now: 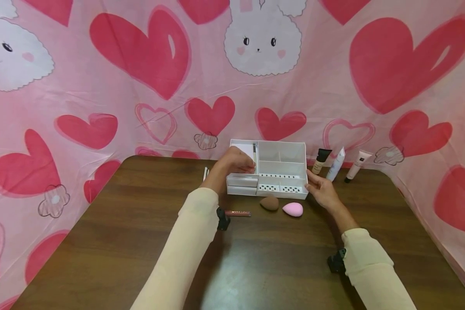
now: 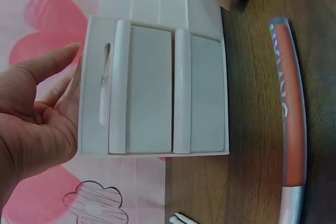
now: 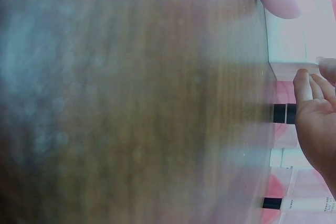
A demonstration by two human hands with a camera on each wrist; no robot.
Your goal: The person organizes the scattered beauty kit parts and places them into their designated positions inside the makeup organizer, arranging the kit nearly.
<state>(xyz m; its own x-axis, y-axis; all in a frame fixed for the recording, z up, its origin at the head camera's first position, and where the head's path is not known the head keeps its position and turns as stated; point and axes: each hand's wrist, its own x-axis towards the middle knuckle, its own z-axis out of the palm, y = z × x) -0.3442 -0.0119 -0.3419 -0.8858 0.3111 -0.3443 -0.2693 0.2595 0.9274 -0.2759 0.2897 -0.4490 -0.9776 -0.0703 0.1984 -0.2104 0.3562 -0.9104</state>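
A white makeup organizer (image 1: 282, 151) with compartments and two small drawers (image 1: 242, 183) stands near the back of the table. My left hand (image 1: 240, 160) reaches over its upper left compartment, fingertips close to a thin brush (image 1: 254, 150) standing there. In the left wrist view, the left hand (image 2: 44, 103) is beside the organizer's top edge, its thumb and fingers apart. A slim white stick with a dark tip (image 2: 105, 85) shows beside the drawers. My right hand (image 1: 322, 189) touches the organizer's right side with nearly straight fingers (image 3: 303, 85).
Right of the organizer stand a beige tube with black cap (image 1: 320, 161), a white tube (image 1: 336, 164) and a pink tube (image 1: 358, 166). In front lie a brown sponge (image 1: 269, 203), a pink sponge (image 1: 293, 209) and a lip gloss tube (image 1: 238, 213). White sticks (image 1: 206, 173) lie at left.
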